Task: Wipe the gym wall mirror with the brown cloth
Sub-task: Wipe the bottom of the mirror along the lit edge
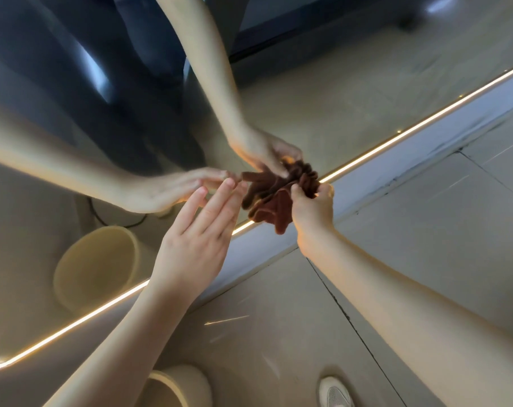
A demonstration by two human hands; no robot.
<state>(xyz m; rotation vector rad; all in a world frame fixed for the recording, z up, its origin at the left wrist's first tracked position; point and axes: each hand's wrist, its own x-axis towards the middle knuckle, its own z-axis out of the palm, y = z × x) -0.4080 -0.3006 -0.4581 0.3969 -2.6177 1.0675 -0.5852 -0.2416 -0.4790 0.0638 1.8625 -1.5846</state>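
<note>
The brown cloth (pixel 271 204) is bunched up low against the wall mirror (pixel 323 92), just above its lit bottom edge. My right hand (pixel 312 208) grips the cloth's right side, fingers curled into the folds. My left hand (pixel 201 239) is beside the cloth on the left with straight fingers, the fingertips at the glass next to the cloth's edge. Both hands and the cloth are doubled as reflections in the mirror.
A glowing light strip (pixel 411 133) runs along the mirror's base above a pale skirting (pixel 425 148). A cream bucket (pixel 173 389) stands on the tiled floor at the bottom, reflected at left. A white shoe (pixel 334 392) is near the lower edge.
</note>
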